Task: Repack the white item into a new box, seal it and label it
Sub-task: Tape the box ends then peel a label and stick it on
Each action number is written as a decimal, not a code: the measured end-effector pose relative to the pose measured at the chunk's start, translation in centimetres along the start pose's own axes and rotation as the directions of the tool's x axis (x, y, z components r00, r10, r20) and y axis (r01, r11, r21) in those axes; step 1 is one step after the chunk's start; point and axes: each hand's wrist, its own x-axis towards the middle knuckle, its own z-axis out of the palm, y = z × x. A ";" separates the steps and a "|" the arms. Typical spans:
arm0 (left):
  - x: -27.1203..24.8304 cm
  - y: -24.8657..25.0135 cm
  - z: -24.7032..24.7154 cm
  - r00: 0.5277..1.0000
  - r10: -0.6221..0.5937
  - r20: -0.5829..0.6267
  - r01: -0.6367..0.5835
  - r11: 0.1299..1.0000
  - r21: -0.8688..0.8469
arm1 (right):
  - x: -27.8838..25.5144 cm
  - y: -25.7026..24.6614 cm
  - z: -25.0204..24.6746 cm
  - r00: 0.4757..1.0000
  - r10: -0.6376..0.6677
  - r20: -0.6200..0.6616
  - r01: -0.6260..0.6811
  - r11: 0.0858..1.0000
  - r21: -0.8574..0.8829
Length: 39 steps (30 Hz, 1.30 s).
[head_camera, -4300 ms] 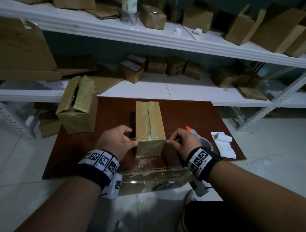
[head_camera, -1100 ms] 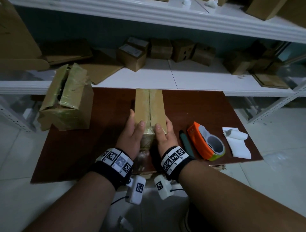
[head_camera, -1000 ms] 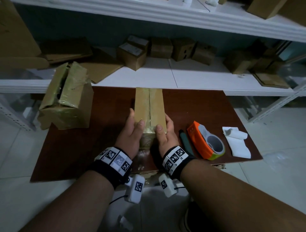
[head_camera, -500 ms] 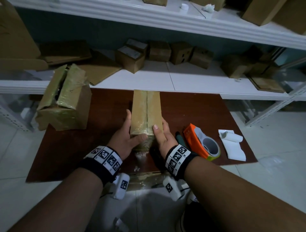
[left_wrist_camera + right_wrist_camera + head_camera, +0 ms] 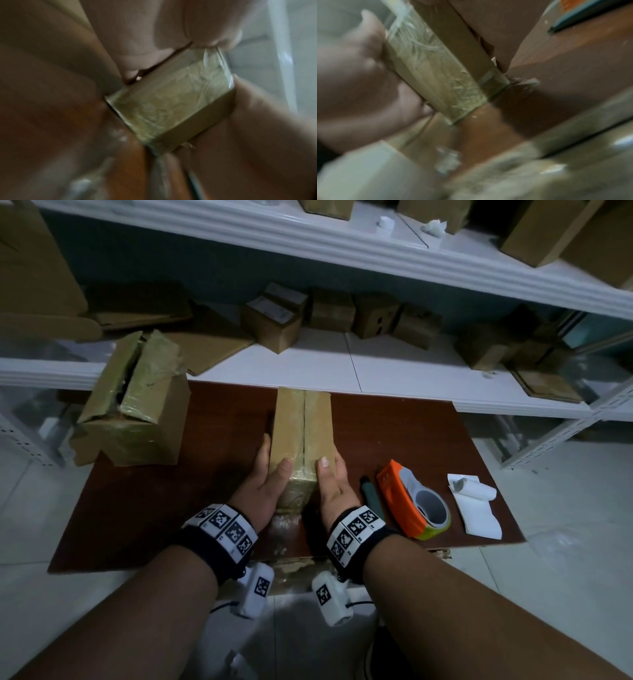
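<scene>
A long cardboard box (image 5: 303, 426), taped shut along its top seam, lies lengthwise on the brown table (image 5: 164, 508). My left hand (image 5: 272, 460) lies flat against the left side of the box's near end, its thumb on the top edge. My right hand (image 5: 331, 470) mirrors it on the right side, thumb on top. In the left wrist view the near end of the box (image 5: 171, 105) is covered in wrinkled clear tape. The right wrist view shows the same taped end (image 5: 436, 81) with the left hand (image 5: 359, 67) beside it. The white item is out of sight.
An orange tape dispenser (image 5: 411, 501), a dark pen (image 5: 370, 494) and a white label roll (image 5: 476, 505) lie right of the box. An opened old box (image 5: 133, 402) sits at the table's left edge. White shelves (image 5: 376, 364) behind hold several small cartons.
About four seconds ago both hands were curled at the foot of the box's near end; they now lie flat along its sides with thumbs on top. Over the last second they barely moved.
</scene>
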 end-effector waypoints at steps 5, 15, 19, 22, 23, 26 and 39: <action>0.2 0.3 -0.7 0.997 -0.054 0.046 0.052 0.998 0.037 | 0.0 0.5 -0.1 0.997 -0.074 0.007 0.074 0.990 -0.118; 1.0 -0.7 -0.3 1.000 -0.031 -0.001 0.031 0.984 -0.175 | 0.9 0.2 0.3 0.998 0.062 -0.020 -0.059 0.990 0.127; 1.0 -0.9 0.1 0.996 -0.059 -0.064 0.040 0.963 -0.266 | 1.0 -0.1 0.4 0.995 0.094 -0.013 -0.090 0.979 0.185; 0.9 -0.7 0.2 0.994 -0.068 -0.087 0.042 0.961 -0.275 | 0.4 0.0 0.5 0.999 0.038 -0.028 -0.034 0.993 0.115; 0.8 -0.6 0.2 0.994 -0.066 -0.088 0.041 0.965 -0.259 | 0.3 0.3 0.4 0.999 0.016 -0.043 -0.013 0.997 0.074; 0.6 -0.3 0.3 0.994 -0.053 -0.098 0.034 0.982 -0.185 | -0.3 0.4 0.2 0.997 -0.066 -0.048 0.061 0.993 -0.103; 0.9 -0.8 0.2 0.991 -0.044 -0.123 0.023 0.985 -0.169 | 0.0 -0.3 -2.7 0.965 -0.149 0.216 0.259 0.669 -0.697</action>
